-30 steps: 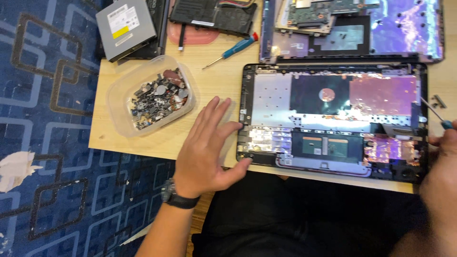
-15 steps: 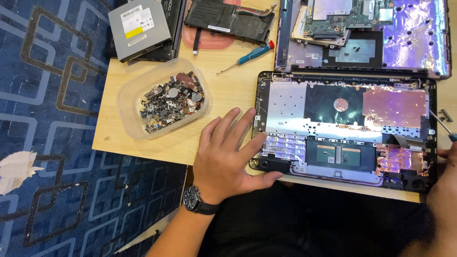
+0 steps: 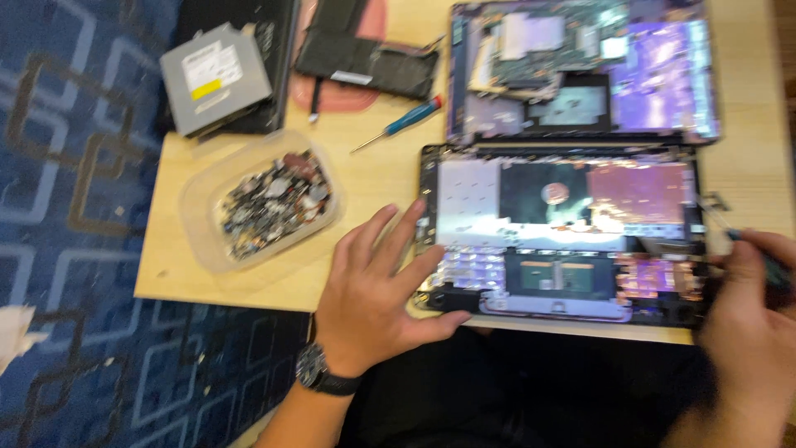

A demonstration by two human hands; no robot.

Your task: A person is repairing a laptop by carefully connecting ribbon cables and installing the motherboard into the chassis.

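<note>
Fingers [image 3: 390,241] of our left hand [image 3: 373,299] lay spread flat, pressing the open laptop shell [image 3: 564,228] at its near-left corner to steady it on the table [image 3: 373,178], while our right hand [image 3: 750,319] pinched a screwdriver [image 3: 767,261] at its right edge.

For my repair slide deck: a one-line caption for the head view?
Left hand steadies an opened laptop shell; right hand grips a screwdriver at its edge.

Parts tub [image 3: 264,209] left of laptop base [image 3: 564,232]; screwdriver [image 3: 398,124] behind, between.
</note>
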